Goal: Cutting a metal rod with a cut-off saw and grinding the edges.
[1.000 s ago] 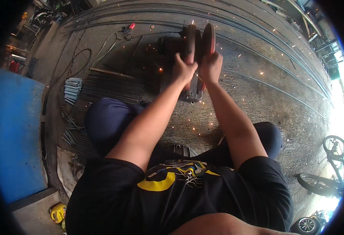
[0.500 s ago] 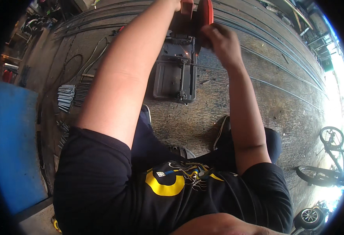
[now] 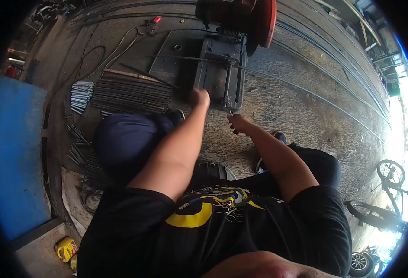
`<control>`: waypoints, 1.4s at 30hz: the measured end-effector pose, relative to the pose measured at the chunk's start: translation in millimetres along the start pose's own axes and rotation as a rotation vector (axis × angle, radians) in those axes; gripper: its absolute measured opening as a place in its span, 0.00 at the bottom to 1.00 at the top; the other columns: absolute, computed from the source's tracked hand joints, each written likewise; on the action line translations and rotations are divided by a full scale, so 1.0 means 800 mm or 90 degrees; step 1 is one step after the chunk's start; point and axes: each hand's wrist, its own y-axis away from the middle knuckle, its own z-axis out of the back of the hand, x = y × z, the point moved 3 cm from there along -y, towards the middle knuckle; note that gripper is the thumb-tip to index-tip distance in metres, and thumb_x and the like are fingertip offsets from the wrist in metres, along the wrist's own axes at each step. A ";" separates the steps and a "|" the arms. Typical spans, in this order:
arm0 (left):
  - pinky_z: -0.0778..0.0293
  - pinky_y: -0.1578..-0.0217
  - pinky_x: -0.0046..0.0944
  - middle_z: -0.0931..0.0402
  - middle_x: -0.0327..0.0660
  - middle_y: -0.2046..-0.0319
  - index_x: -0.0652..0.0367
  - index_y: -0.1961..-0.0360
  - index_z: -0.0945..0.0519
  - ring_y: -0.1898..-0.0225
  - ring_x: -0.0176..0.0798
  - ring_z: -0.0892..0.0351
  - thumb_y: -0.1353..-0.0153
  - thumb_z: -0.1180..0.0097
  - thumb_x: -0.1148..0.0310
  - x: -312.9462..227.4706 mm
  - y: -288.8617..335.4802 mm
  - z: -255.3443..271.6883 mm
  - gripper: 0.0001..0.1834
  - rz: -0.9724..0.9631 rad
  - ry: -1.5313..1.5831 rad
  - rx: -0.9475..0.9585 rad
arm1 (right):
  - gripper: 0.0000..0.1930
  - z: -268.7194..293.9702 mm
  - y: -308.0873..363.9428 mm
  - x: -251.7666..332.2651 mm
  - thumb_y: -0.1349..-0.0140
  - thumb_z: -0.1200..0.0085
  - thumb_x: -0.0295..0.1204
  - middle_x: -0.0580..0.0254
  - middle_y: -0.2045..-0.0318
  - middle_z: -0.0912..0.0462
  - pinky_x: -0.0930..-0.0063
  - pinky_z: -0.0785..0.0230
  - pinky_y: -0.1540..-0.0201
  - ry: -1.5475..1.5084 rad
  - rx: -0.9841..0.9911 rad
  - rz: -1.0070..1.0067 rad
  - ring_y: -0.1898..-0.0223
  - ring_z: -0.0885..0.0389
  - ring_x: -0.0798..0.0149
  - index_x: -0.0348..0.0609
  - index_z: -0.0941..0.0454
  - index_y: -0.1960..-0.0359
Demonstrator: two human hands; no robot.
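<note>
A dark, stained floor [image 3: 306,120] is spread beneath everything. At 12 o'clock a red-and-black cut-off saw [image 3: 231,32] is stood, its head raised well clear of the base [image 3: 208,76]. Across that base a thin rod [image 3: 176,57] is laid. At 10 o'clock dark bars [image 3: 129,95] are laid side by side, with bright short pieces [image 3: 82,96] bundled at their 9 o'clock side. The left hand [image 3: 199,98] is curled beside the base's near left corner; the right hand [image 3: 237,124], fingers bent, is placed just below the clamp [image 3: 227,95]. Whether anything is grasped by either hand cannot be told. Adjustment of the clamp seems to be the step in hand; a sure grip at its near end, clear of the disc, is called for next.
</note>
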 end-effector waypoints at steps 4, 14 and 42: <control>0.30 0.47 0.50 0.25 0.58 0.52 0.62 0.48 0.28 0.47 0.58 0.27 0.48 0.48 0.73 0.070 0.077 -0.080 0.23 -0.163 -0.150 0.275 | 0.32 -0.008 -0.012 0.014 0.33 0.65 0.55 0.42 0.59 0.20 0.59 0.25 0.65 0.137 -0.022 0.038 0.68 0.17 0.54 0.34 0.27 0.49; 0.27 0.56 0.53 0.22 0.58 0.61 0.63 0.44 0.35 0.57 0.62 0.23 0.49 0.47 0.71 0.085 0.072 -0.107 0.29 -0.086 -0.051 0.320 | 0.23 -0.011 -0.001 0.036 0.38 0.53 0.41 0.41 0.59 0.21 0.58 0.29 0.55 0.180 -0.248 0.166 0.56 0.21 0.47 0.38 0.28 0.47; 0.28 0.52 0.46 0.27 0.53 0.48 0.48 0.40 0.31 0.50 0.48 0.23 0.46 0.46 0.70 0.099 0.097 -0.157 0.29 -0.402 -0.073 0.389 | 0.12 -0.051 0.112 0.175 0.41 0.48 0.35 0.49 0.70 0.17 0.57 0.28 0.57 0.195 -0.105 0.529 0.64 0.19 0.46 0.41 0.21 0.62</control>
